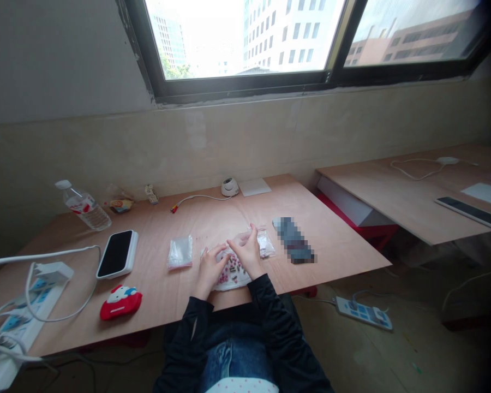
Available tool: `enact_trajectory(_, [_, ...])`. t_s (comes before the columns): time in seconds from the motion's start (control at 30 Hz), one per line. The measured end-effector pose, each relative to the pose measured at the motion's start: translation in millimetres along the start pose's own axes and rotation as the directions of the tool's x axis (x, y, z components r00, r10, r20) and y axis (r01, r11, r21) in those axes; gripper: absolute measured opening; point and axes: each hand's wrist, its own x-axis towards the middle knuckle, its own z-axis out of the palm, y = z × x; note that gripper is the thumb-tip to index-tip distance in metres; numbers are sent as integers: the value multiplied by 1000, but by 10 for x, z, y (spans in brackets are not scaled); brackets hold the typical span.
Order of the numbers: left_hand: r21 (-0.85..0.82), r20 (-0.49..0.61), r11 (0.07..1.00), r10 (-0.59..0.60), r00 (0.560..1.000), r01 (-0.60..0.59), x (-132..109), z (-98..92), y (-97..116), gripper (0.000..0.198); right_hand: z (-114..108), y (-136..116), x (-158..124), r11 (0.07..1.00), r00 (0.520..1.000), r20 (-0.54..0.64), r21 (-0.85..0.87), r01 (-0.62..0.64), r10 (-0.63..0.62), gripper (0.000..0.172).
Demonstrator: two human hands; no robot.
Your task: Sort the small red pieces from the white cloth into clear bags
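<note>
A pile of small pink and dark pieces (232, 270) lies on a white sheet near the front edge of the wooden table (331, 245). My left hand (210, 267) rests on the pile's left side with its fingers curled down onto the pieces. My right hand (249, 252) is over the pile's right side, its fingers pinching the edge of a small clear plastic bag (265, 244). A second clear bag (180, 252) lies flat to the left, apart from both hands. Both sleeves are black.
A phone on a white base (117, 254), a red plush case (120, 302), a power strip with cables (20, 311) and a water bottle (84, 206) sit at the left. A blurred dark object (293, 240) lies right of the hands. A small white camera (229, 186) sits at the back.
</note>
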Motion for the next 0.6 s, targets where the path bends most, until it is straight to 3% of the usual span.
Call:
enact_trajectory(0.2, [-22, -15, 999, -32, 999, 31, 7, -49, -14, 26, -45, 5, 35, 1000, 997, 76, 12, -27, 26, 94])
enact_trajectory(0.4, [-120, -36, 991, -55, 998, 50, 17, -107, 14, 34, -104, -35, 49, 999, 997, 75, 20, 27, -29, 91])
enact_trajectory(0.6, [-139, -52, 990, -36, 998, 29, 14, -134, 26, 24, -109, -65, 28, 999, 991, 127, 43, 30, -35, 85])
